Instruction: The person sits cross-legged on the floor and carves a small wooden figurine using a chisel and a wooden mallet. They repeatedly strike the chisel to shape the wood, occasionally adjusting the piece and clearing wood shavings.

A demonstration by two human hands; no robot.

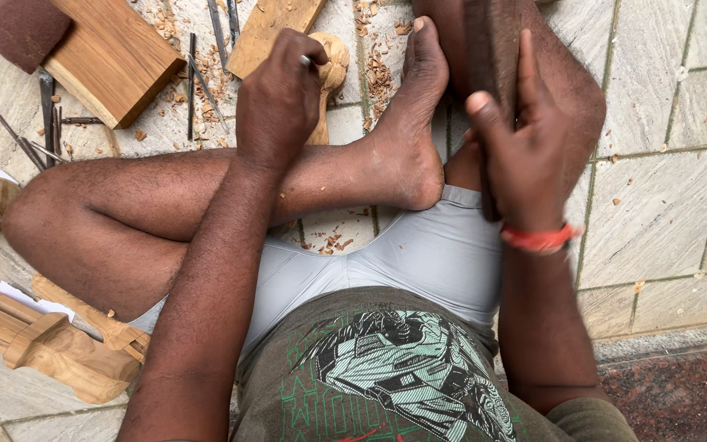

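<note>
- The left hand (278,98) is clenched around a thin metal chisel (305,60) — only its bright end shows above the knuckles — and the hand rests against a pale carved wooden piece (330,69).
- That carving lies on the stone tile floor (681,196), just beyond the crossed left leg and beside the bare foot (407,123), with a flat wooden plank (272,29) touching its upper edge.
- The right hand (521,147) grips a dark wooden mallet (493,57) held upright over the right knee; thumb and fingers wrap its shaft, and a red thread band (540,238) circles the wrist.
- Wood shavings (378,78) are scattered over the tiles around the carving and between the legs.
- To the upper left sits a thick wooden block (116,57) with a maroon pad (20,29) against it — loose carving tools (206,74) lie near it.
- At lower left, a carved wooden frame piece (42,348) rests on the floor by the thigh.
</note>
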